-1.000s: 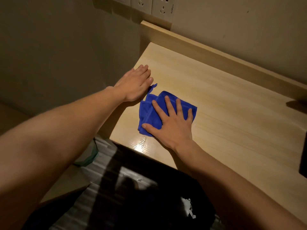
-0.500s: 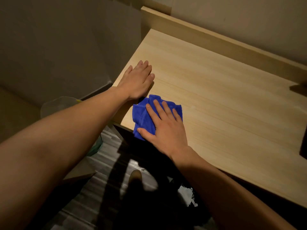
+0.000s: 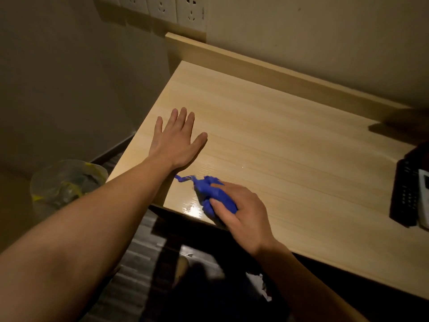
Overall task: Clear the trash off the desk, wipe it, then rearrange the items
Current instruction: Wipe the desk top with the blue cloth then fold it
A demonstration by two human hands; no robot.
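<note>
The right hand (image 3: pixel 240 211) is curled into a loose fist around a bunched deep-blue microfibre cloth (image 3: pixel 214 196), thumb pressed on the fabric's near side and the other fingers wrapped over the top. The cloth is crumpled into a soft, wrinkled lump; a thin twisted corner trails out to the left along the surface. It sits on the pale wood-grain laminate counter (image 3: pixel 290 140), close to the near edge, where a small glossy patch catches the light just beside the fabric.

The left hand (image 3: pixel 176 140) lies flat and fully spread, palm down, fingers straight and slightly fanned, holding nothing. It rests on the counter's left part, near the side edge, with the cloth's trailing corner just short of the wrist.

The counter top is smooth, with fine parallel grain lines, and a raised back board (image 3: pixel 267 66) of the same light wood runs along the plain beige wall. White wall sockets (image 3: pixel 176 10) sit in a row above the far left corner. At the right edge lie a black slatted rectangular object (image 3: pixel 404 196) and a white remote-like device (image 3: pixel 424 201), side by side. Down on the left, on the floor, stands a clear plastic-lined bin (image 3: pixel 67 182) with crumpled yellowish contents. Below the counter's front edge a scrap of crumpled white paper (image 3: pixel 260 287) lies in shadow.
</note>
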